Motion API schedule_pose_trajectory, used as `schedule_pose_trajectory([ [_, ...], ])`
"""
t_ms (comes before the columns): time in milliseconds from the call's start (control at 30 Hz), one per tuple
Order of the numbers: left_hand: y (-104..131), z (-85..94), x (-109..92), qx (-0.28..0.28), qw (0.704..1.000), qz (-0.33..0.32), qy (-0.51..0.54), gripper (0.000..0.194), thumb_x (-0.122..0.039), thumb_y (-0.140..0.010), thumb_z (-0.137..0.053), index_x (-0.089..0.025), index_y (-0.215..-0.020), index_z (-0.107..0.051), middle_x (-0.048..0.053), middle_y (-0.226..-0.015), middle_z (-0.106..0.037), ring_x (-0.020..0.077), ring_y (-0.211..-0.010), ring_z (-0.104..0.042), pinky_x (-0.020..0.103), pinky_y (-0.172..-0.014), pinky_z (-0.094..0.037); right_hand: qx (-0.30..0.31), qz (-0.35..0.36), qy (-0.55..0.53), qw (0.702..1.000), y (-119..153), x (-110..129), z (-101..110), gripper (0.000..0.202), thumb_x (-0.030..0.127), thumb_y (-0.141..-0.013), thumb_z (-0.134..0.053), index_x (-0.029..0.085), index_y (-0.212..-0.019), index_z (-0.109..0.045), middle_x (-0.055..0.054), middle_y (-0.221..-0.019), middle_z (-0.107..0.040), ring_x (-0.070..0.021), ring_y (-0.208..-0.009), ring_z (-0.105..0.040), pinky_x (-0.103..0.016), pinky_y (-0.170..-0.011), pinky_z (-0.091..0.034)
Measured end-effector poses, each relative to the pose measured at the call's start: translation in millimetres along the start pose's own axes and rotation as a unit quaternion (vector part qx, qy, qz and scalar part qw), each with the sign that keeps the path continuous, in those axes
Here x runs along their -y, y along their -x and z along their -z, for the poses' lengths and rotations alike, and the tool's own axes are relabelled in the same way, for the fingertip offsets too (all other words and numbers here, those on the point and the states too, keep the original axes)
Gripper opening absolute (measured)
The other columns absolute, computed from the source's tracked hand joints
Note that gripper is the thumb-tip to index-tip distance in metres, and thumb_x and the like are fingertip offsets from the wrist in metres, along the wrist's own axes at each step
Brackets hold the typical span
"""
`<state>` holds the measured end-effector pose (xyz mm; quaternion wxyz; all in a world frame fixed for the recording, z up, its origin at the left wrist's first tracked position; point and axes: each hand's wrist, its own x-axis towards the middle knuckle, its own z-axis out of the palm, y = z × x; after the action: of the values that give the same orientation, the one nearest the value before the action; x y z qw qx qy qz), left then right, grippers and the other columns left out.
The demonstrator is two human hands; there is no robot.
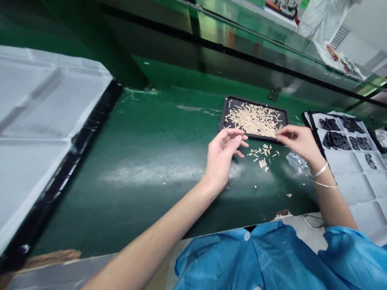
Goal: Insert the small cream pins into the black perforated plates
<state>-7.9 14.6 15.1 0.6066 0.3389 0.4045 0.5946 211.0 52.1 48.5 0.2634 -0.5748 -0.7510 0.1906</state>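
Observation:
A black tray [224, 114] holds a heap of small pale beige strips [252, 117]. Just off its near left corner is my left hand [222, 155], fingers loosely curved and apart, with nothing visible in them. My right hand [298, 141] is at the tray's near right corner, thumb and forefinger pinched together; whatever is between the fingertips is too small to make out. Between my hands, more small beige pieces [264, 151] lie scattered on the green tabletop [169, 149]. A small dark piece [227, 187] shows partly from under my left wrist.
A clear plastic bag [296, 162] lies below my right hand. At right, a white compartment tray [347, 163] carries black parts [337, 141]. Another white divided tray [39, 100] fills the left side. A green post [102, 44] rises behind, and a person in white [322, 20] stands beyond.

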Motion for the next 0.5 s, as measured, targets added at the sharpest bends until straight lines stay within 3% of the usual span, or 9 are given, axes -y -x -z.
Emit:
schedule_pose_trajectory([
  [33,0.3,-0.4,0.2,0.001,1.0,0.003,-0.001,0.012,-0.025,-0.073,-0.068,-0.018,-0.083,-0.065,0.004,-0.083,-0.067,0.0127,-0.069,-0.063,0.02,-0.051,-0.048,0.073,0.017,0.019,0.997,11.2,4.7,-0.9,0.008,0.024,-0.08,-0.065,0.019,-0.078,-0.072,-0.003,-0.079,-0.073,-0.0163,-0.071,-0.064,-0.029,-0.066,-0.048],
  [100,1.1,-1.1,0.9,0.007,1.0,0.009,-0.005,0.011,-0.024,-0.073,-0.068,-0.018,-0.082,-0.066,0.004,-0.081,-0.068,0.0128,-0.068,-0.063,0.02,-0.051,-0.048,0.154,0.049,0.08,0.984,30.1,12.1,-5.1,0.009,0.02,-0.083,-0.063,0.019,-0.078,-0.071,-0.003,-0.079,-0.073,-0.0153,-0.069,-0.063,-0.028,-0.065,-0.046],
  [233,2.0,-1.9,3.1,0.019,1.0,0.014,-0.018,0.008,-0.023,-0.073,-0.068,-0.018,-0.08,-0.067,0.003,-0.076,-0.068,0.0123,-0.065,-0.063,0.02,-0.051,-0.048,0.199,0.119,0.181,0.956,52.5,22.3,-17.4,0.011,0.016,-0.086,-0.06,0.018,-0.08,-0.068,-0.006,-0.082,-0.072,-0.0192,-0.079,-0.063,-0.03,-0.069,-0.044],
  [367,0.2,-1.0,6.0,0.025,0.999,0.019,-0.025,0.007,-0.023,-0.073,-0.067,-0.017,-0.076,-0.067,0.003,-0.072,-0.068,0.0115,-0.062,-0.063,0.02,-0.051,-0.047,0.267,0.193,0.168,0.929,61.4,35.7,-26.6,0.007,0.02,-0.088,-0.062,0.018,-0.086,-0.067,-0.006,-0.085,-0.071,-0.0205,-0.084,-0.063,-0.029,-0.069,-0.043],
  [500,-1.8,0.7,10.3,0.031,0.998,0.023,-0.041,0.009,-0.026,-0.074,-0.067,-0.016,-0.073,-0.067,0.003,-0.069,-0.067,0.0111,-0.059,-0.062,0.02,-0.051,-0.045,0.324,0.187,0.168,0.912,59.8,48.4,-33.3,0.003,0.016,-0.085,-0.064,0.016,-0.088,-0.066,-0.007,-0.088,-0.07,-0.0207,-0.085,-0.063,-0.029,-0.069,-0.041],
])
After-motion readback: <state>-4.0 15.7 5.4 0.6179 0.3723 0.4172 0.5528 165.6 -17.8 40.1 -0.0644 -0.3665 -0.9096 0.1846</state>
